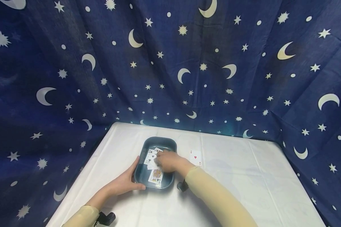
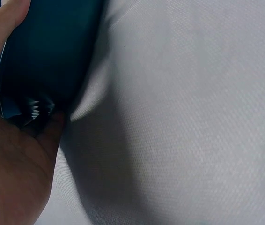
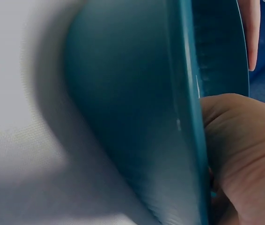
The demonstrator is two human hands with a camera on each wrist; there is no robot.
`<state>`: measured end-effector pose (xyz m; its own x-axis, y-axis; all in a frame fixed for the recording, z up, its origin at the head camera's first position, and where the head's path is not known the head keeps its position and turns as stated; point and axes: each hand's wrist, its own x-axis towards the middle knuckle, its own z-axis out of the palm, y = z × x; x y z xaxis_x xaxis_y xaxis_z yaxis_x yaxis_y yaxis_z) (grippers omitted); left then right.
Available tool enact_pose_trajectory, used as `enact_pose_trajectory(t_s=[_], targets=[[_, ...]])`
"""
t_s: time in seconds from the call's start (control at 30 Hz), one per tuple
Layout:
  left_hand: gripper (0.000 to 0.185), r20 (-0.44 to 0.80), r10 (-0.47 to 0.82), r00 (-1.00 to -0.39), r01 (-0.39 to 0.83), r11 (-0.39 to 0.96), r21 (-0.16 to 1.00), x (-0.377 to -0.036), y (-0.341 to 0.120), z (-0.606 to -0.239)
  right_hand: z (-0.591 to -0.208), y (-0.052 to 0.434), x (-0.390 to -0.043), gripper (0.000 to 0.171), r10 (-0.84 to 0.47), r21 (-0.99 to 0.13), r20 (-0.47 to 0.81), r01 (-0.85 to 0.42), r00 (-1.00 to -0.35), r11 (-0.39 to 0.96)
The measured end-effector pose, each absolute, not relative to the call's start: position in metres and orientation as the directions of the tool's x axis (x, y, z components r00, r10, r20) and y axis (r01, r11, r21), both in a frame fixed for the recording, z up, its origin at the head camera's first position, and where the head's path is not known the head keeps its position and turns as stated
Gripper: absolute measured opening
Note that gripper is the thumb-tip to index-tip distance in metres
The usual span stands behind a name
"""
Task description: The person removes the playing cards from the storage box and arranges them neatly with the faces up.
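Left hand (image 1: 122,183): fingers clasp the near-left rim of the tray (image 1: 170,143). Tray: dark teal, mid-desk (image 1: 244,176), holding several cards (image 1: 155,176). Right hand (image 1: 167,161): inside the tray, fingers curled on cards. Single card (image 1: 195,157): face up, just right of the tray.

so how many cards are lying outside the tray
1: a red ace on the white table, right of the blue tray. The right hand may hide cards inside the tray.

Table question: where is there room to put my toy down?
The white table is bare right of the lone card, and near the front edge. It is crowded at the tray, where the left hand and right hand are.
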<state>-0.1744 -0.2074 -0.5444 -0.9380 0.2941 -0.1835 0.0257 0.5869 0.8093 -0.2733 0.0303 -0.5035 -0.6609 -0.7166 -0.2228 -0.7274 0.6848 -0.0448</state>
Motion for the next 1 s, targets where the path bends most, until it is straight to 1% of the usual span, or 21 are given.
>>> enact_pose_trajectory(t_s=[0.07,0.17,0.27,0.4,0.53,0.67,0.73,0.8,0.93,1.0], targets=[[0.135,-0.183,0.294,-0.938,0.028,0.59,0.807,-0.174,-0.207,-0.544,-0.504,0.03,-0.273,0.041,-0.729,-0.054,-0.214,-0.737,-0.651,0.674],[0.135,-0.187,0.29,-0.939,0.024,0.597,0.802,-0.175,-0.207,-0.543,-0.504,0.031,-0.275,0.043,-0.744,-0.049,-0.189,-0.751,-0.641,0.659],[0.136,-0.187,0.285,-0.94,0.023,0.599,0.8,-0.175,-0.207,-0.542,-0.505,0.031,-0.278,0.051,-0.763,-0.016,-0.164,-0.771,-0.626,0.636],[0.135,-0.188,0.282,-0.941,0.019,0.596,0.803,-0.175,-0.207,-0.543,-0.507,0.032,-0.279,0.059,-0.765,-0.014,-0.193,-0.777,-0.615,0.629],[0.135,-0.19,0.281,-0.941,0.016,0.595,0.803,-0.174,-0.207,-0.544,-0.508,0.031,-0.276,0.058,-0.753,-0.017,-0.222,-0.769,-0.62,0.639],[0.136,-0.186,0.281,-0.942,0.019,0.596,0.803,-0.173,-0.207,-0.544,-0.509,0.03,-0.275,0.054,-0.769,0.019,-0.186,-0.785,-0.612,0.62],[0.136,-0.186,0.28,-0.942,0.019,0.598,0.801,-0.173,-0.207,-0.544,-0.509,0.029,-0.276,0.055,-0.776,0.027,-0.168,-0.79,-0.608,0.613],[0.136,-0.184,0.28,-0.942,0.022,0.6,0.8,-0.174,-0.207,-0.544,-0.508,0.03,-0.278,0.06,-0.772,0.024,-0.16,-0.785,-0.615,0.62],[0.135,-0.181,0.287,-0.941,0.026,0.594,0.804,-0.174,-0.207,-0.544,-0.505,0.031,-0.282,0.076,-0.733,-0.002,-0.172,-0.744,-0.658,0.668],[0.135,-0.18,0.289,-0.94,0.026,0.588,0.809,-0.174,-0.207,-0.544,-0.503,0.032,-0.285,0.081,-0.719,-0.027,-0.185,-0.728,-0.67,0.686]])
